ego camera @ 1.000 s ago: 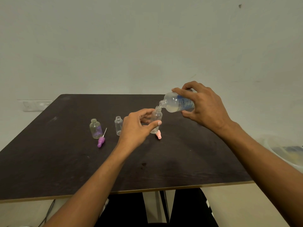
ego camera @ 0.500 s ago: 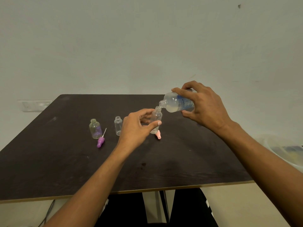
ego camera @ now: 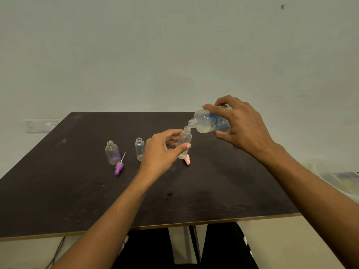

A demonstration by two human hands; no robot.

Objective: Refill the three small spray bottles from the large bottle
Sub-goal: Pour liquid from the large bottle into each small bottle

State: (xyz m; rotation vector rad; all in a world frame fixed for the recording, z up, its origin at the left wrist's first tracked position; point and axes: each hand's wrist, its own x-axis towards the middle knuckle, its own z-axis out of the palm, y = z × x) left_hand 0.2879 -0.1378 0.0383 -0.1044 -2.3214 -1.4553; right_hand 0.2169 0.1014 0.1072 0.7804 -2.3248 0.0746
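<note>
My right hand (ego camera: 242, 127) grips the large clear bottle (ego camera: 206, 122) with a blue label, tipped left so its open mouth touches the neck of a small clear bottle (ego camera: 185, 140). My left hand (ego camera: 161, 152) holds that small bottle upright, with a little liquid showing at its bottom. Two more small uncapped bottles stand on the dark table (ego camera: 77, 191): one (ego camera: 111, 152) at the left with a purple tint inside, one (ego camera: 139, 151) in the middle. A purple spray cap (ego camera: 118, 166) lies by the left bottle. A pink cap (ego camera: 187, 159) lies behind the held bottle.
A pale wall rises behind the table, with a switch plate (ego camera: 39, 125) at the left. A clear plastic container (ego camera: 338, 177) sits off the table's right edge. The table's front edge (ego camera: 174, 225) runs close to my body.
Almost nothing differs. Both hands keep the same hold, and the large bottle stays tipped over the small bottle's neck.
</note>
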